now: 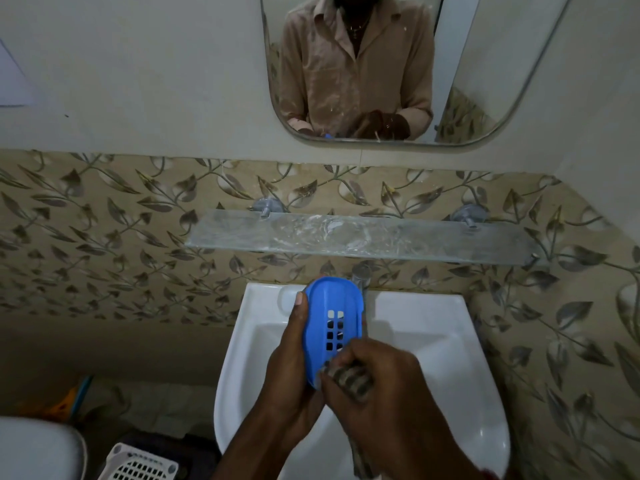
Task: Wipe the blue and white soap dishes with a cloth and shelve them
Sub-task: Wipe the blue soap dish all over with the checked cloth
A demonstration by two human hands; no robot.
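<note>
Gripping one blue soap dish (331,323), left hand (289,368); right hand (377,386) presses one cloth (349,377).

A single wide-angle view comes from the person's head, looking forward and steeply down over a white sink (433,344) against the wall. It sits close above both hands, which fill the lower middle. The tilt still takes in the glass shelf (360,239) and the lower part of the mirror (460,81) at the top edge. Straight lines bow toward the borders.

Left hand (289,368) holds blue soap dish (330,323); right hand (377,393) presses cloth (349,377) against it.
</note>
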